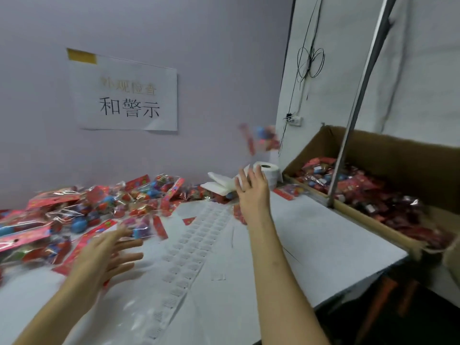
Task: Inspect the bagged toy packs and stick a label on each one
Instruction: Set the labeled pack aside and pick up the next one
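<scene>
A blurred toy pack (261, 139) is in mid-air above the table's far right, between my right hand and the cardboard box. My right hand (251, 188) is raised with fingers spread and holds nothing. My left hand (109, 252) hovers low with fingers spread, just right of the heap of red bagged toy packs (82, 210) covering the table's left side. A long strip of small white labels (189, 247) lies down the middle of the white table (311, 245), between my two arms.
A large cardboard box (398, 155) full of red toy packs stands at the right, crossed by a metal pole (348, 120). A roll of labels (267, 174) and white folded material (219, 185) sit at the back. A paper sign hangs on the wall.
</scene>
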A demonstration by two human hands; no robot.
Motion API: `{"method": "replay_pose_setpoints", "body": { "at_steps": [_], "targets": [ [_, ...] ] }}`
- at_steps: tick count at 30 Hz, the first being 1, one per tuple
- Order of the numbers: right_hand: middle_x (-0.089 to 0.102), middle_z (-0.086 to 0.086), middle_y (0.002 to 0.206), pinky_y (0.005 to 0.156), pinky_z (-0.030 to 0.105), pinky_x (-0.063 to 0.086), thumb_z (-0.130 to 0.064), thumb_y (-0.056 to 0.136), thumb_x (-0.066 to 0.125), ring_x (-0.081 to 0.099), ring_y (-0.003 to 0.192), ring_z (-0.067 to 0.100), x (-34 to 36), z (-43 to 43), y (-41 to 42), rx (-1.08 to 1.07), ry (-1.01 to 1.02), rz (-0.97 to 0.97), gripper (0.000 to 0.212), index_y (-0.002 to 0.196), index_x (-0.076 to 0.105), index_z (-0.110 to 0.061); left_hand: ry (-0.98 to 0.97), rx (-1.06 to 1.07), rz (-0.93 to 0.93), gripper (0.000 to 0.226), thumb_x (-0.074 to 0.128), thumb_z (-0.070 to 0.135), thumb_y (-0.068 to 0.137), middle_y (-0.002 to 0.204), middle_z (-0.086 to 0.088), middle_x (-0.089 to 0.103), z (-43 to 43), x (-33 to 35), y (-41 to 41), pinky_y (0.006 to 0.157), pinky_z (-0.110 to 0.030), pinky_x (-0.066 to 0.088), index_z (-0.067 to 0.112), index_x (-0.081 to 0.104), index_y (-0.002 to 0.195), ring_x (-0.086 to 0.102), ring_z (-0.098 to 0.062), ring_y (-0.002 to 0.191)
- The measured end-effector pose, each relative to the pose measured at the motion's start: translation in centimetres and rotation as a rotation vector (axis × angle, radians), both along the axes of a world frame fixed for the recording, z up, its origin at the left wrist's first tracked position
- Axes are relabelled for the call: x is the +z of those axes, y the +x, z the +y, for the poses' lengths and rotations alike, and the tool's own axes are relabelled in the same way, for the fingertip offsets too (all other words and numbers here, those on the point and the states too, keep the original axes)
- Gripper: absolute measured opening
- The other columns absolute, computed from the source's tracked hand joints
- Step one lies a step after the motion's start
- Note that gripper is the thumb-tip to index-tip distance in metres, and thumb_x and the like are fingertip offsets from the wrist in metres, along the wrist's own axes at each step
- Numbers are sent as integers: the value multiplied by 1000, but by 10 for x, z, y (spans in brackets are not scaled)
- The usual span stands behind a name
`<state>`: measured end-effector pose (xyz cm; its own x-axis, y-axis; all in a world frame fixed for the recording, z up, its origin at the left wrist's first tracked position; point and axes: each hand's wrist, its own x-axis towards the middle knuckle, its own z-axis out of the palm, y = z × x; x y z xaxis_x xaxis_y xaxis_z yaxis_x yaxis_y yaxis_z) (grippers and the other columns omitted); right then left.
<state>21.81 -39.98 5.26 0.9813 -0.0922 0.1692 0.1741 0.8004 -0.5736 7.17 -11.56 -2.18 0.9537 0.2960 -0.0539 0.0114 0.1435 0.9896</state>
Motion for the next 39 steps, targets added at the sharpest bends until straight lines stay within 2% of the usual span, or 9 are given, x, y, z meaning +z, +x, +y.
{"method": "replay_pose_setpoints", "body": {
  "at_steps": [3, 8, 14, 18, 22, 25, 27, 32, 39],
  "targets": [
    [54, 11, 145, 100, 40, 52, -13, 103, 52, 68, 112, 23, -12, -13, 4, -2, -233, 42, 53, 153, 34, -12, 8, -14, -24, 34, 57, 40, 99, 100, -8, 79, -3, 3, -3, 57, -31, 63, 11, 69, 112, 77, -32, 84],
    [75, 11, 100, 69, 28, 53, -6, 96, 62, 72, 76, 20, -45, 15, -6, 18, -342, 170, 30, 125, 61, -13, 101, 99, -113, 24, 58, 29, 101, 93, -9, 78, -3, 7, -10, 59, -26, 61, 10, 72, 105, 76, -30, 77],
    [75, 5, 90, 62, 21, 52, -6, 96, 60, 69, 65, 11, -45, 60, -25, 80, -864, 54, 16, 100, 70, -18, 239, 228, -157, 11, 59, 15, 101, 93, -15, 73, -11, 11, -14, 65, -32, 54, 12, 69, 98, 68, -30, 78],
    [73, 7, 103, 73, 28, 55, -4, 91, 69, 70, 80, 17, -36, 91, -39, 126, -1080, -119, 19, 107, 70, -15, 408, 274, -155, 9, 61, 8, 99, 95, -10, 71, -17, 10, -16, 70, -31, 53, 15, 66, 98, 66, -24, 82],
    [60, -1, 135, 80, 16, 49, -11, 87, 77, 57, 119, 17, -55, 132, -46, 134, -1373, -244, 51, 133, 60, -22, 491, 302, -116, 16, 63, 9, 98, 104, -3, 67, -16, 8, -17, 76, -30, 54, 18, 58, 110, 64, -17, 93],
    [48, -3, 151, 107, 36, 46, -20, 89, 74, 49, 133, 21, -83, 149, -51, 83, -1661, -308, 64, 146, 46, -31, 477, 306, -86, 25, 63, 9, 97, 109, -3, 65, -16, 8, -18, 77, -29, 53, 18, 53, 119, 63, -17, 94],
    [61, -2, 137, 108, 44, 47, -23, 92, 69, 57, 123, 22, -95, 147, -50, -5, -1788, -353, 50, 139, 55, -32, 501, 317, -79, 27, 62, 10, 97, 109, -3, 65, -17, 9, -19, 75, -29, 53, 17, 53, 122, 64, -18, 92],
    [69, -10, 99, 85, 32, 57, -16, 92, 68, 62, 87, 7, -96, 132, -50, -157, -1729, -395, 14, 98, 74, -28, 530, 312, -52, 28, 60, 12, 98, 113, -2, 65, -20, 12, -22, 76, -45, 58, 18, 53, 123, 65, -25, 94],
    [36, -11, 159, 116, 45, 30, -43, 92, 67, 40, 141, 17, -92, 138, -60, 24, -1909, -496, 70, 154, 37, -32, 581, 294, -6, 36, 63, 15, 96, 132, -4, 61, -20, 13, -23, 102, -48, 52, 15, 54, 130, 59, -22, 113]
  ]
}}
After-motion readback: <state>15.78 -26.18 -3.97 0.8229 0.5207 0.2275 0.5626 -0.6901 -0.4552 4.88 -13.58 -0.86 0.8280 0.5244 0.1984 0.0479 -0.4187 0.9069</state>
